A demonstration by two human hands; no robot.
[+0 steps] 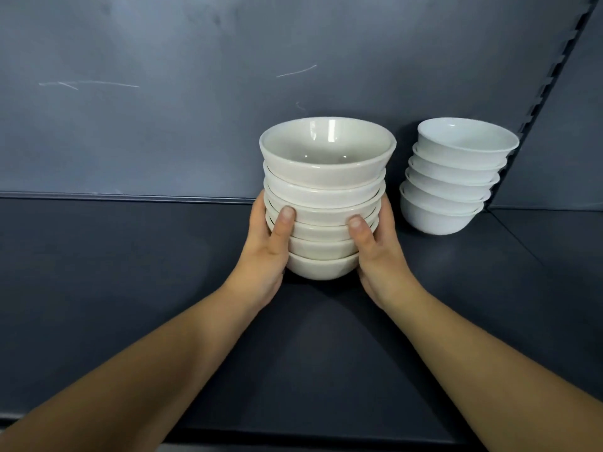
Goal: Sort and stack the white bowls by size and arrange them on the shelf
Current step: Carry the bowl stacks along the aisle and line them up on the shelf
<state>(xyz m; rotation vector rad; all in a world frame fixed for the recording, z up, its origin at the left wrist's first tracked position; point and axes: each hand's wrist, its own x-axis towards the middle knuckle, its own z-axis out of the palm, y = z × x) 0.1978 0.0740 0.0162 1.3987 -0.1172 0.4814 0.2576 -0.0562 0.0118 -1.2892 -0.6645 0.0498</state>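
A stack of several cream-white bowls (326,190) stands in the middle of the dark shelf (130,272), its bottom bowl at the shelf surface. My left hand (267,249) grips the stack's left side, thumb across the front of the lower bowls. My right hand (378,252) grips the right side the same way. The fingers of both hands are hidden behind the bowls. To the right, near the back corner, a second stack of several smaller, brighter white bowls (453,181) leans slightly to the left.
The shelf's dark back panel (195,109) rises just behind both stacks. A slotted upright (551,76) runs diagonally at the right, close to the smaller stack. The shelf's front edge (293,435) lies near the bottom of the view.
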